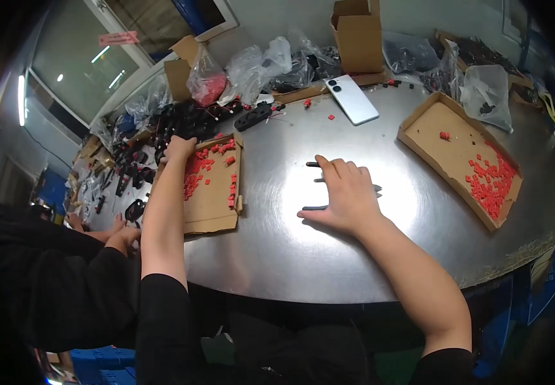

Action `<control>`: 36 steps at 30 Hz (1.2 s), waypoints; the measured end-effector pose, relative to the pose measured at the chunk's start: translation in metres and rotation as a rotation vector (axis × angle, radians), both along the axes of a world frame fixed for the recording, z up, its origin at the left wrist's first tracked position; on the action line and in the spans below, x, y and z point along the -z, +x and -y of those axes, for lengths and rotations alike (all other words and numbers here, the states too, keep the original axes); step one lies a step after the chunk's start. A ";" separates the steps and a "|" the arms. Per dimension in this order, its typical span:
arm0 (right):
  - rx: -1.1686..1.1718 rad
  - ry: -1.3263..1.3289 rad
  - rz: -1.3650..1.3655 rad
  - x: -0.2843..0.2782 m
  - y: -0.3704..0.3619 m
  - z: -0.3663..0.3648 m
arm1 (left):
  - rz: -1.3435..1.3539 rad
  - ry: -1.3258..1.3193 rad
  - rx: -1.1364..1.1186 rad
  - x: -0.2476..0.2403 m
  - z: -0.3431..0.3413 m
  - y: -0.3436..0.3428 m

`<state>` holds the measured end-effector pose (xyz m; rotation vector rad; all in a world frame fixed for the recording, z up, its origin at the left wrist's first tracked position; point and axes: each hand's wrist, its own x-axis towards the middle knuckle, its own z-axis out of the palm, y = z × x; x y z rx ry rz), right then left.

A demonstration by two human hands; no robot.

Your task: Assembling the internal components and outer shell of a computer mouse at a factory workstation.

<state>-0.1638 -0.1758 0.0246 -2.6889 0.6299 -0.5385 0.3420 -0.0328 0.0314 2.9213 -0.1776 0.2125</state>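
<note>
Across the shiny metal table (271, 263) in the head view, your left hand (179, 149) curls at the far edge of a shallow brown cardboard box (216, 218); whether it grips, I cannot tell. Small red plastic pieces (195, 174) lie inside, right of those fingers. Your right hand (350, 192) spreads over a dark, pliers-like tool (316, 208). Right of its fingers, a second shallow cardboard box (441, 128) holds loose red pieces (490, 186); how much is finished doesn't show.

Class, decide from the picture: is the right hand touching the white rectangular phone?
Apart: the head view shows a strip of silver metal tabletop between the right hand and the white rectangular phone.
</note>
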 end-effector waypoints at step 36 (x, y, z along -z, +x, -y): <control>-0.272 1.137 0.501 -0.006 -0.016 -0.032 | 0.274 -0.416 1.074 0.022 -0.021 -0.165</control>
